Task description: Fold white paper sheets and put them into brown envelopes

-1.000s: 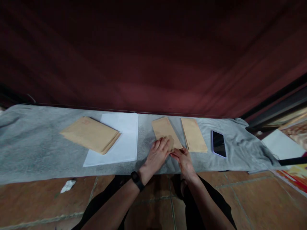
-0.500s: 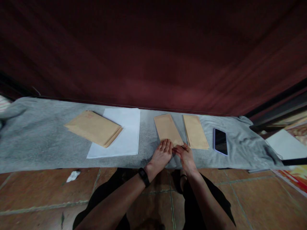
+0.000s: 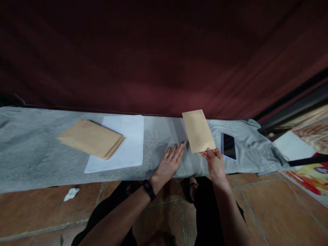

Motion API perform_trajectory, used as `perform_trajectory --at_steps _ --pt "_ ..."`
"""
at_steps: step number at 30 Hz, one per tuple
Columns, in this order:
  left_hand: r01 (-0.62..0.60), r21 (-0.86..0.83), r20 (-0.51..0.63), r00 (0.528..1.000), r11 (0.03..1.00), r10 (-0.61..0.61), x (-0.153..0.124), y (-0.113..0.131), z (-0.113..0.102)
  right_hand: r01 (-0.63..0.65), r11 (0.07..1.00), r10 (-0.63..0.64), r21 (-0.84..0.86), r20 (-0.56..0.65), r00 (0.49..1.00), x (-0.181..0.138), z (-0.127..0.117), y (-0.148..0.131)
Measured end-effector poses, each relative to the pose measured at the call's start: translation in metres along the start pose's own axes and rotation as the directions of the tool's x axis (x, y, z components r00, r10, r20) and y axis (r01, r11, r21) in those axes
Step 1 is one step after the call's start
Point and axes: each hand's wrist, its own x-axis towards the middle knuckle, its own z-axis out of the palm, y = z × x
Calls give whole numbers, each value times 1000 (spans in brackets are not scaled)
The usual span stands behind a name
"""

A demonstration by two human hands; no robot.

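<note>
My right hand (image 3: 214,162) pinches the near end of a brown envelope (image 3: 198,131) and holds it lifted above the grey cloth (image 3: 30,150), over the spot where a stack of envelopes lay; that stack is hidden behind it. My left hand (image 3: 170,162) lies flat on the cloth with its fingers stretched out and holds nothing. A black band is on my left wrist.
A stack of larger brown envelopes (image 3: 89,138) rests on white paper sheets (image 3: 123,143) at the left. A dark phone (image 3: 229,146) lies right of the lifted envelope. A white scrap (image 3: 71,193) lies on the tiled floor (image 3: 269,205). Dark red curtain (image 3: 153,58) behind.
My right hand has lifted the envelope off the cloth and carried it to the right, over the stack. My left hand has let go and now lies flat.
</note>
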Motion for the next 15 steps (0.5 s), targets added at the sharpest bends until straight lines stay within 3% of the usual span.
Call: perform_trajectory --at_steps 7,15 --pt "83 -94 20 996 992 -82 -1 -10 17 -34 999 34 1 -125 992 27 -43 -7" --pt "130 -105 113 987 986 -118 2 -11 18 -78 994 63 -81 -178 982 34 -50 8"
